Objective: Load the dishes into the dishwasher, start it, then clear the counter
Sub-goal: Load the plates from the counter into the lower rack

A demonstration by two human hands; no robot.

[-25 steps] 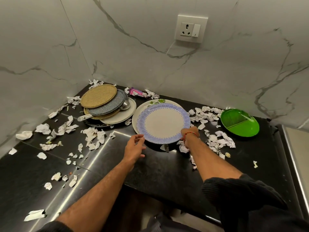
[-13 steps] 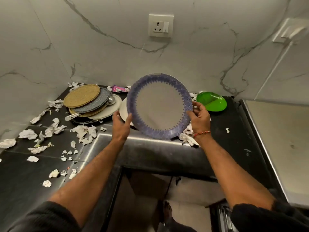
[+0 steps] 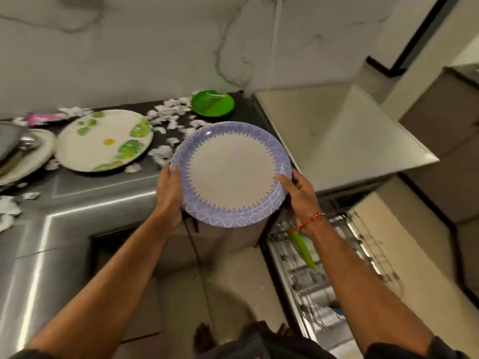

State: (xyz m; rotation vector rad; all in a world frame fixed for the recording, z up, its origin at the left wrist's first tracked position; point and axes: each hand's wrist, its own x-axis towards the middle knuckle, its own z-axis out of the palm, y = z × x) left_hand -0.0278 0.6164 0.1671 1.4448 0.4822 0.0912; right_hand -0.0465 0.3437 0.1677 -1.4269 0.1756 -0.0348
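Since half a second ago the blue plate (image 3: 232, 174) has swung from facing the wall above the counter to the right, and it is now tipped face-up past the counter's edge, between the counter (image 3: 103, 193) and the open dishwasher rack (image 3: 334, 275). Uncovered behind it, a white plate with green leaf print and a yellow spot (image 3: 103, 139) lies flat on the counter.

Dark stone with a steel-coloured front band makes up the counter, and torn white paper scraps (image 3: 166, 117) are strewn over it. A green plate (image 3: 212, 103) sits at the far right end, near the marble wall (image 3: 129, 47). At the left edge a stack of dishes (image 3: 18, 151) is partly cut off, with something pink (image 3: 41, 117) behind it. Right of the counter stands a pale, flat-topped unit (image 3: 344, 136). Below it the wire rack is pulled out, and a green item (image 3: 302, 248) stands in it. Bare feet show on the tiled floor (image 3: 233, 281).

Both arms reach forward. The left hand (image 3: 169, 193) grips the plate's left rim, thumb on top. The right hand (image 3: 300, 195) grips the right rim, thumb on the face and fingers beneath; a red thread circles its wrist.

No readable writing or brand shows.
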